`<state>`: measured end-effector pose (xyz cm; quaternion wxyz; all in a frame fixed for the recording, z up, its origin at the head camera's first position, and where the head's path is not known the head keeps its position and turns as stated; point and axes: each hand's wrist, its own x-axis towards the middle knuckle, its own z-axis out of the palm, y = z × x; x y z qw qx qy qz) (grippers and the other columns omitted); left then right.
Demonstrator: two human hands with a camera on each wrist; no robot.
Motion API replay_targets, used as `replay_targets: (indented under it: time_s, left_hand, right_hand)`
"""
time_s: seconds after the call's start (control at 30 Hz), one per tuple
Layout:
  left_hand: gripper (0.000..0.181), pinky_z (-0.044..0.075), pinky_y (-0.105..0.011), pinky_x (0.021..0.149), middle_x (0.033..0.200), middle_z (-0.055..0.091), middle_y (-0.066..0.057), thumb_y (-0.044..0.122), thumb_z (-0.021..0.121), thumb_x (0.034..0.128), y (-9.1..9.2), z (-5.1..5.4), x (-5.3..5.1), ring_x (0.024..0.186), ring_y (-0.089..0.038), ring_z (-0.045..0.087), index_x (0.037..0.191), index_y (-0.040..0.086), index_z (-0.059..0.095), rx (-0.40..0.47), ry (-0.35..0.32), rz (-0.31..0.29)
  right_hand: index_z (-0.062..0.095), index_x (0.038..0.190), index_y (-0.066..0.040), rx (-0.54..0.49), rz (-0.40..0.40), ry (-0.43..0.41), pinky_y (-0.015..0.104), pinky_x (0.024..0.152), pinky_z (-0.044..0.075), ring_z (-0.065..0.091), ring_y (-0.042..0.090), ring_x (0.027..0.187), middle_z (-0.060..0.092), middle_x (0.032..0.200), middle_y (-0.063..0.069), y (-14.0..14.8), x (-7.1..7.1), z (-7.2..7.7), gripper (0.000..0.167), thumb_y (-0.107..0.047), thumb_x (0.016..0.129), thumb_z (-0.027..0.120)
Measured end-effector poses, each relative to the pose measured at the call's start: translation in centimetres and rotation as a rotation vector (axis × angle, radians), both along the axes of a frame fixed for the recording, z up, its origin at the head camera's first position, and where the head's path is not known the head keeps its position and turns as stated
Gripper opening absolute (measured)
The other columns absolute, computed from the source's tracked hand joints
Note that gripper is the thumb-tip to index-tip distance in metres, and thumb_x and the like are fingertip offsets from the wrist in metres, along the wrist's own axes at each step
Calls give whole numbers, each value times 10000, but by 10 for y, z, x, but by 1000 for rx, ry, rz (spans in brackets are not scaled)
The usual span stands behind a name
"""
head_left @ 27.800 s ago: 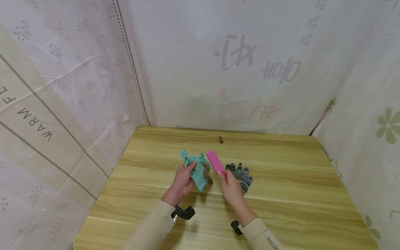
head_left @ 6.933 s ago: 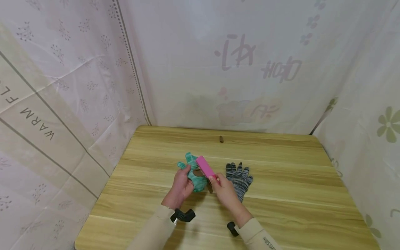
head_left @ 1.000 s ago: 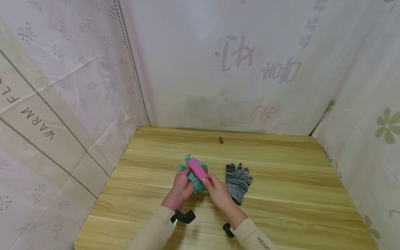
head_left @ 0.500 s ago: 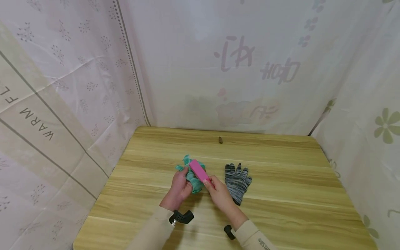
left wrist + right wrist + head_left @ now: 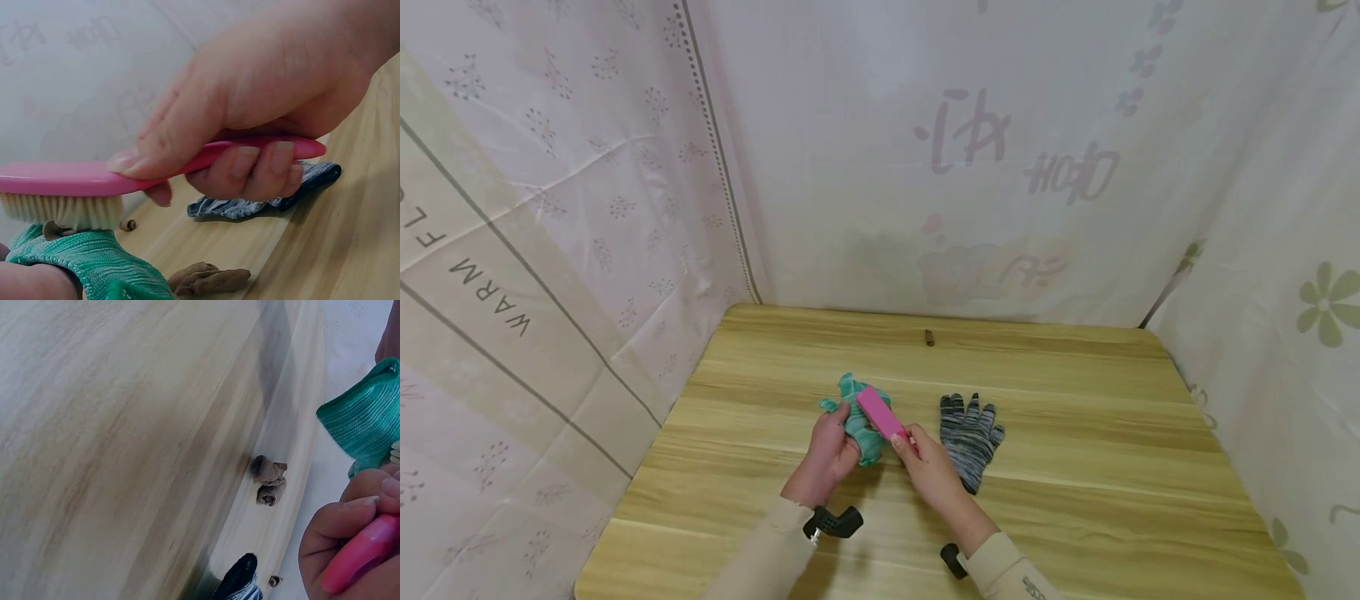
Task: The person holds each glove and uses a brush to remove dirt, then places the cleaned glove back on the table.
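In the head view my left hand (image 5: pixel 829 450) grips a green knitted glove (image 5: pixel 865 448) above the table, thumb on top. My right hand (image 5: pixel 931 471) holds a pink brush (image 5: pixel 880 412) by its handle, with the brush head over the glove. The left wrist view shows the pale bristles (image 5: pixel 69 211) facing down against the green glove (image 5: pixel 106 265). A small curled brown piece (image 5: pixel 55 231) sits under the bristles on the fabric. The right wrist view catches the fingers wrapped round the pink handle (image 5: pixel 362 553); the left palm is hidden.
A grey-black striped glove (image 5: pixel 972 443) lies flat to the right of my hands. Brown lumps (image 5: pixel 209 279) rest on the wooden table (image 5: pixel 1090 433) below the green glove. Farther back is a small brown roll (image 5: pixel 929 337). Patterned curtains (image 5: pixel 880 167) enclose the table.
Much earlier the brush was held apart, right of the green glove, with a brown patch on it; now it is over the glove. Over the last second it slides slightly toward the lower right.
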<state>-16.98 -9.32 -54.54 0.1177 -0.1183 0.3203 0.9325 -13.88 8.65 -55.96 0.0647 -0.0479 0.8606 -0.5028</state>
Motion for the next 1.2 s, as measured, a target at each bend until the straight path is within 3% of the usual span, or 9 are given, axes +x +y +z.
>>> replay_targets:
  time_s: [0.1,0.23,0.37,0.5,0.57,0.67,0.8,0.93,1.2]
  left_hand:
    - [267,472,-239,1066,1197,609,14,232,299,1125,-1,0,-1,1121,-46,616,1295,44,381,-5,6,13]
    - [251,503,-223,1004,1177,611,17,232,310,1122,-1,1,-2,1088,-44,624,1273,49,390,1,13,19]
    - [281,440,-269,1109,1187,615,26,237,302,1123,0,0,-1,1136,-55,608,1316,47,373,-18,14,7]
    - [339,310,-358,1220,1271,573,-2,249,278,1128,1,-1,-1,1280,-116,521,1381,29,332,-72,45,-16]
    - [356,311,-378,1221,1320,545,-30,257,284,1130,2,-2,-2,1333,-153,483,1394,22,329,-96,53,-24]
    - [359,387,-363,1174,1352,532,-55,261,302,1130,3,-3,-2,1343,-178,487,1395,22,345,-118,48,-30]
    - [301,468,-280,1081,1259,572,-7,247,315,1128,7,-4,-2,1235,-109,560,1328,34,389,-142,45,-31]
    - [236,502,-220,1002,1135,611,55,233,323,1125,13,-3,0,1112,-29,605,1230,51,431,-165,59,-40]
    - [225,544,-200,915,1095,691,43,239,363,1118,21,-5,-1,1043,-21,655,1160,78,515,-153,71,-52]
  right_hand:
    - [609,1131,-171,-15,2,-13,274,559,359,410,142,610,467,709,-8,2,0,-1,274,-418,1048,527]
    - [605,1127,-163,-26,1,-6,276,565,362,414,145,615,486,726,0,3,1,1,269,-408,1051,524]
    - [611,1120,-157,-19,1,-2,267,562,363,413,132,603,473,706,-15,2,1,3,274,-408,1050,527]
    - [597,1141,-118,-91,-17,-24,258,500,340,383,120,551,456,675,-15,3,0,6,317,-412,1057,513]
    - [589,1153,-100,-135,-39,-25,251,466,320,362,107,517,469,663,0,4,-2,7,331,-407,1061,504]
    - [590,1160,-113,-156,-68,-25,233,445,294,341,82,488,495,654,13,6,-5,9,317,-403,1061,507]
    - [605,1161,-138,-140,-57,-13,231,448,291,345,87,484,471,629,-6,3,-5,14,319,-424,1055,513]
    - [613,1160,-140,-116,-29,26,243,468,312,368,103,502,439,603,-35,-4,-4,19,341,-446,1050,512]
    - [604,1123,-120,-108,-21,57,250,520,336,379,107,568,409,652,-39,-14,-5,23,338,-438,1048,516]
